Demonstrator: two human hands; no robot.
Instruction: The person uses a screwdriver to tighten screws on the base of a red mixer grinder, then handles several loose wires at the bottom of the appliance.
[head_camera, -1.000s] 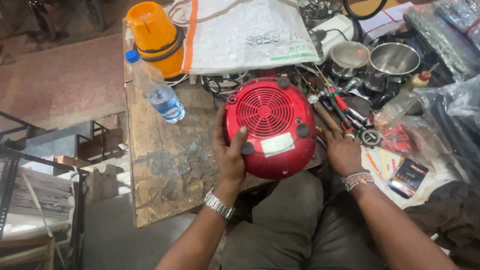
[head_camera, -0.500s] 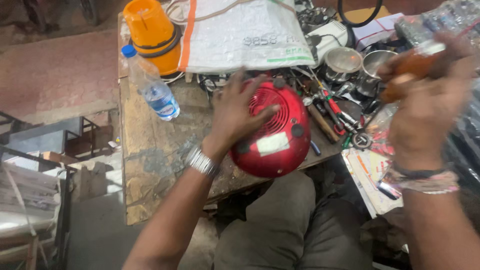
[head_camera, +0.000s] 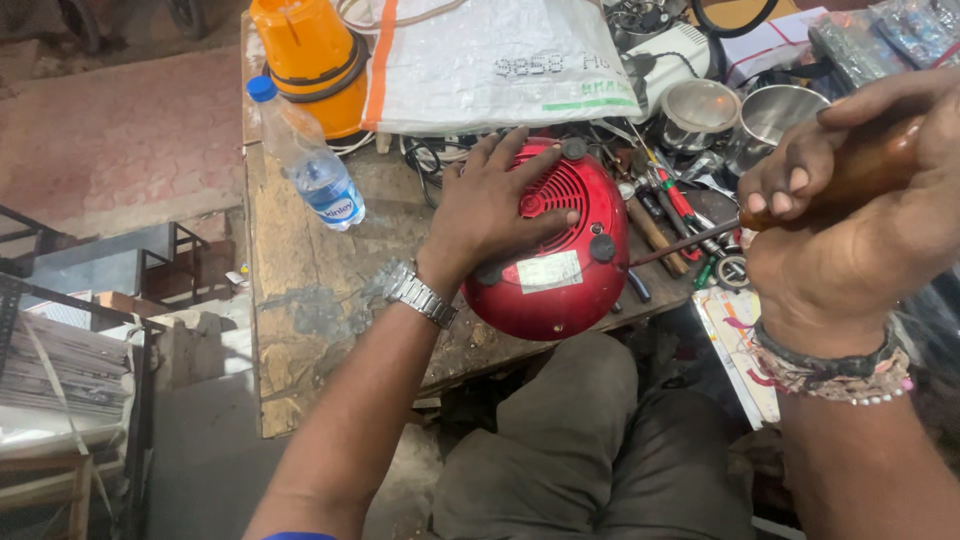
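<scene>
Cluttered and scarred, your wooden workbench (head_camera: 300, 330) runs from your knees up to the top of the view, with a reddish tiled floor off to its left. On its near edge, partly overhanging your lap, sits the round red appliance base (head_camera: 560, 250), turned underside up so its vent grille, black rubber feet and a pale label face you. Your left hand (head_camera: 490, 205) lies flat on it, fingers spread across the grille and wrist just off its left rim, pressing down rather than gripping; a metal watch (head_camera: 420, 295) circles that wrist. Your right hand (head_camera: 850, 225) is raised close to the camera, to the right of the base and clear of it, fist wrapped tight round the brown wooden handle of a screwdriver (head_camera: 860, 170), whose thin shaft slants down and left toward the base's right side. Beaded bracelets (head_camera: 830, 365) ring that wrist. Just beyond the base, loose tools with red and wooden handles (head_camera: 665, 210) lie in a heap, and two steel cups (head_camera: 735, 110) stand behind them. A white woven sack (head_camera: 490, 65) covers the far middle of the bench. Left of it stands an orange plastic jar (head_camera: 310, 60), with a clear water bottle (head_camera: 305, 155) lying near it.
</scene>
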